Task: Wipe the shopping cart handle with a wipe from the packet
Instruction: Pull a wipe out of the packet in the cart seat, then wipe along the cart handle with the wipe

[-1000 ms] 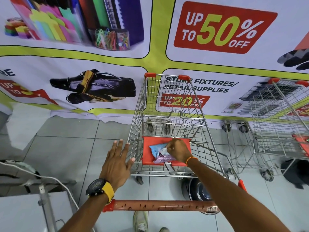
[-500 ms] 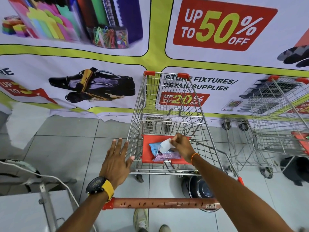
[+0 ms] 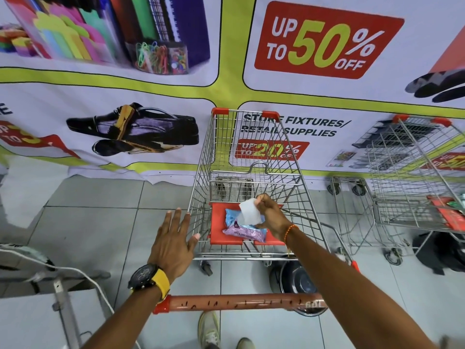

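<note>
A wire shopping cart (image 3: 201, 177) stands in front of me with its red handle (image 3: 239, 302) across the bottom of the view. A blue and purple packet of wipes (image 3: 244, 229) lies on the cart's red seat flap (image 3: 217, 235). My right hand (image 3: 270, 214) pinches a white wipe (image 3: 249, 212) that hangs just above the packet, its lower edge still at the packet's opening. My left hand (image 3: 173, 245) is spread flat with its fingers apart, its thumb at the cart's left wire side.
A second wire cart (image 3: 415, 187) stands to the right. A dark metal bowl (image 3: 294, 280) sits on the tiled floor under the cart. A white cable (image 3: 83, 273) and a metal frame are at the lower left. A printed banner (image 3: 251, 91) covers the wall behind.
My right hand has risen from the packet, drawing the white wipe up and out of it. My left hand has stayed spread by the cart's side.
</note>
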